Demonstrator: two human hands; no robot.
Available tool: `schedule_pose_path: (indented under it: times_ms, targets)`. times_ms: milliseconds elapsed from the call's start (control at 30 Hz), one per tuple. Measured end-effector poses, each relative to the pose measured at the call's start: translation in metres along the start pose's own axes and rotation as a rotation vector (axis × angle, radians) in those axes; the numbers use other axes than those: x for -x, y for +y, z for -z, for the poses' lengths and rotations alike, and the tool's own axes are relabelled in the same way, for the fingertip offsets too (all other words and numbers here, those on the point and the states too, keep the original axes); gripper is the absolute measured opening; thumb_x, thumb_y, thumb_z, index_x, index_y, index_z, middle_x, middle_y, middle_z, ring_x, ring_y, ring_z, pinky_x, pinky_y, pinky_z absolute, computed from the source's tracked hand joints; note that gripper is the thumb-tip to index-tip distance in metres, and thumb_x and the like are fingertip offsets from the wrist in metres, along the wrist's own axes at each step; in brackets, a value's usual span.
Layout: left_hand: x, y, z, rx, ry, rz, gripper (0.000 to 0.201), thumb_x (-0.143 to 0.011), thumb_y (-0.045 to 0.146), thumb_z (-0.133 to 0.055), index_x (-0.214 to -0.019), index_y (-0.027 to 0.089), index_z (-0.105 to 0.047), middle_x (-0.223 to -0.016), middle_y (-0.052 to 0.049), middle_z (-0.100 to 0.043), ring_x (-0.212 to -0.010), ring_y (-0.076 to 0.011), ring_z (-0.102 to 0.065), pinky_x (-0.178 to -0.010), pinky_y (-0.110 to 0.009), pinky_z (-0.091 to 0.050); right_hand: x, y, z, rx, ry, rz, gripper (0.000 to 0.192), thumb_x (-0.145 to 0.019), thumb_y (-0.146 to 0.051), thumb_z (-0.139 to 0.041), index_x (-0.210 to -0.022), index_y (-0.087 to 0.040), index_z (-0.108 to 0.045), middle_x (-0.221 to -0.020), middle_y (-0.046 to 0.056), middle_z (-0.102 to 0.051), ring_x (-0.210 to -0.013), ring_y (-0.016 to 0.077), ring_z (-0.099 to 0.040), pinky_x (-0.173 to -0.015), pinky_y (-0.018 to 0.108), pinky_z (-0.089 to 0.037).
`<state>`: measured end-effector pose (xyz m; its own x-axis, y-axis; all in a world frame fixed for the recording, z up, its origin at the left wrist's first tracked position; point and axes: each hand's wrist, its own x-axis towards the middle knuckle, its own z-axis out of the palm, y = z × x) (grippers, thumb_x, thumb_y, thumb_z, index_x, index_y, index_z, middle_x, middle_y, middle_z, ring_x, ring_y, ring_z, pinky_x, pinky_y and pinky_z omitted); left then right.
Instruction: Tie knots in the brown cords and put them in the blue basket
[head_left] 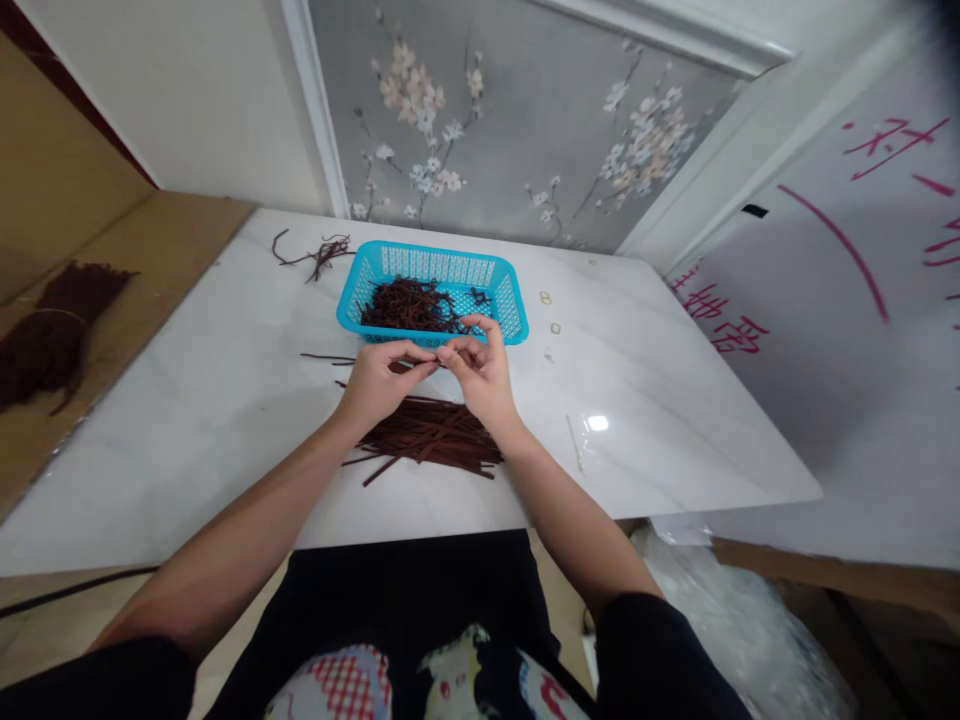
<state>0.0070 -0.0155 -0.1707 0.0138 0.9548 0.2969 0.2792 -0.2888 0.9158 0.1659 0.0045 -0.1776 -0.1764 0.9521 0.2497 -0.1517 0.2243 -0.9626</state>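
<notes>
My left hand [382,385] and my right hand [480,375] meet fingertip to fingertip just in front of a blue plastic basket [517,310]. Both are closed in a pinch, and a short bit of thin brown strip seems to be between them, mostly covered by the fingers. Inside the basket lies a heap of small, curled or knotted brown pieces [409,305]. Below my hands, a loose bundle of long brown strips [435,435] rests on the white tabletop. A few single strips [326,356] poke out to the left of my left hand.
Tangled brown strips [322,258] lie left of the basket. Small pale rings [546,298] and a thin pale strip [575,445] are on the table's right side. A tied brown bundle [52,330] sits on cardboard at the left. A floral wall panel [510,120] stands behind the table.
</notes>
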Motion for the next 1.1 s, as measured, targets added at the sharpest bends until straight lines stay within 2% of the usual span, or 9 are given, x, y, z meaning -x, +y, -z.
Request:
schedule_pose_path:
  times_ms: [233, 400, 500, 600, 667, 767, 867, 967, 1100]
  targets:
    - [-0.002, -0.006, 0.006, 0.195, -0.034, 0.173, 0.037, -0.068, 0.038, -0.083, -0.096, 0.016, -0.073, -0.090, -0.008, -0.078, -0.075, -0.0191, -0.072, -0.069, -0.029, -0.059, -0.014, -0.007, 0.017, 0.101, -0.063, -0.146, 0.040, -0.086, -0.055, -0.061, -0.105, -0.021, -0.061, -0.077, 0.000, -0.067, -0.065, 0.0129, -0.055, -0.064, 0.028, -0.043]
    - [-0.014, -0.009, 0.009, 0.239, 0.156, 0.170, 0.050, -0.076, 0.050, -0.075, -0.112, 0.016, -0.068, -0.102, -0.011, -0.076, -0.056, -0.0128, -0.068, -0.047, -0.021, -0.050, -0.011, -0.001, 0.033, 0.483, -0.400, -0.190, 0.030, -0.080, -0.043, -0.071, -0.096, -0.018, -0.072, -0.079, 0.004, -0.071, -0.070, 0.0159, -0.060, -0.069, 0.031, -0.045]
    - [-0.023, -0.010, 0.010, 0.254, 0.287, 0.201, 0.067, -0.085, 0.057, -0.064, -0.141, 0.023, -0.049, -0.123, -0.014, -0.069, -0.047, -0.0080, -0.063, -0.043, -0.019, -0.047, -0.004, 0.003, 0.031, 0.593, -0.597, -0.204, 0.015, -0.074, -0.029, -0.077, -0.084, -0.018, -0.075, -0.074, 0.003, -0.072, -0.069, 0.0170, -0.063, -0.068, 0.030, -0.046]
    - [-0.024, -0.006, 0.014, 0.248, 0.276, 0.162, 0.078, -0.090, 0.061, -0.054, -0.155, 0.034, -0.022, -0.147, -0.015, -0.052, -0.050, -0.0062, -0.063, -0.048, -0.021, -0.052, -0.001, 0.003, 0.025, 0.652, -0.577, -0.150, 0.007, -0.078, -0.022, -0.070, -0.073, -0.019, -0.073, -0.069, 0.002, -0.070, -0.065, 0.0159, -0.061, -0.067, 0.030, -0.045]
    - [-0.019, -0.001, 0.018, 0.169, 0.245, 0.049, 0.077, -0.092, 0.059, -0.052, -0.156, 0.038, -0.016, -0.153, -0.013, -0.045, -0.057, -0.0069, -0.065, -0.057, -0.022, -0.055, -0.002, 0.001, 0.023, 0.657, -0.550, -0.122, 0.008, -0.080, -0.024, -0.068, -0.076, -0.018, -0.072, -0.071, 0.002, -0.070, -0.066, 0.0155, -0.060, -0.067, 0.030, -0.045]
    - [-0.008, 0.003, 0.025, -0.103, 0.051, -0.101, 0.061, -0.090, 0.055, -0.057, -0.145, 0.032, -0.045, -0.138, -0.009, -0.061, -0.084, -0.0163, -0.070, -0.074, -0.027, -0.056, -0.006, -0.005, 0.024, 0.605, -0.471, -0.052, 0.012, -0.085, -0.029, -0.065, -0.082, -0.018, -0.071, -0.079, 0.003, -0.072, -0.072, 0.0161, -0.061, -0.071, 0.030, -0.046]
    - [-0.004, 0.001, 0.031, -0.364, -0.183, -0.213, 0.034, -0.090, 0.051, -0.057, -0.108, 0.026, -0.073, -0.110, -0.005, -0.074, -0.102, -0.0228, -0.067, -0.089, -0.033, -0.051, -0.008, -0.010, 0.024, 0.537, -0.407, -0.014, 0.017, -0.086, -0.035, -0.066, -0.085, -0.018, -0.070, -0.086, 0.004, -0.073, -0.079, 0.0175, -0.063, -0.075, 0.031, -0.047]
    - [-0.005, -0.004, 0.033, -0.428, -0.295, -0.289, 0.033, -0.094, 0.047, -0.051, -0.095, 0.025, -0.075, -0.097, -0.005, -0.075, -0.095, -0.0214, -0.066, -0.089, -0.034, -0.049, -0.007, -0.013, 0.023, 0.512, -0.357, 0.006, 0.021, -0.086, -0.040, -0.066, -0.085, -0.019, -0.070, -0.086, 0.004, -0.073, -0.081, 0.0181, -0.064, -0.078, 0.032, -0.047]
    - [-0.006, -0.003, 0.035, -0.462, -0.306, -0.281, 0.030, -0.093, 0.045, -0.051, -0.094, 0.025, -0.075, -0.093, -0.005, -0.075, -0.088, -0.0206, -0.066, -0.080, -0.031, -0.049, -0.005, -0.012, 0.021, 0.517, -0.343, 0.018, 0.024, -0.088, -0.043, -0.063, -0.086, -0.020, -0.068, -0.081, 0.002, -0.070, -0.076, 0.0165, -0.061, -0.074, 0.030, -0.046]
